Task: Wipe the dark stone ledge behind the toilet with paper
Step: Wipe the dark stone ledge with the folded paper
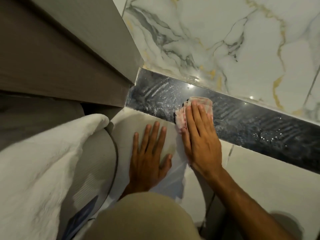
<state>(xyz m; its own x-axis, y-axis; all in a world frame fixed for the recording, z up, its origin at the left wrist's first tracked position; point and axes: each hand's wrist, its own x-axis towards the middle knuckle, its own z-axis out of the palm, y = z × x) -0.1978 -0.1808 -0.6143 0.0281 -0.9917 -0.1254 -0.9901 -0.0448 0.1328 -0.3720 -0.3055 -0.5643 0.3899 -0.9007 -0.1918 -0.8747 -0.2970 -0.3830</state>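
- Here your right hand (pixel 199 135) lies flat, palm down, fingers straight and close together; it presses a folded paper (pixel 194 110) onto the ledge (pixel 259 125); only the fingers reach over the dark stone, while the palm sits on the pale surface (pixel 259 170) in front of it.
- The paper is white with a pinkish tint and some dark marks on its left edge; it shows beyond your fingertips and to the left of your index finger; it spans the ledge from the near edge almost to the far one, and hangs a little over the near edge.
- The ledge runs as a dark band from its left end, by the grey cabinet (pixel 60 58), down toward the right edge of the view; streaks and wet specks show on both sides of the paper; the marble wall (pixel 225 40) meets its far edge.
- Your left hand (pixel 149 156) rests flat, fingers spread, on the pale surface just in front of the ledge's near edge, holding nothing; its thumb lies close beside your right hand.
- A white towel (pixel 43 161) lies at the lower left, well apart from the ledge.
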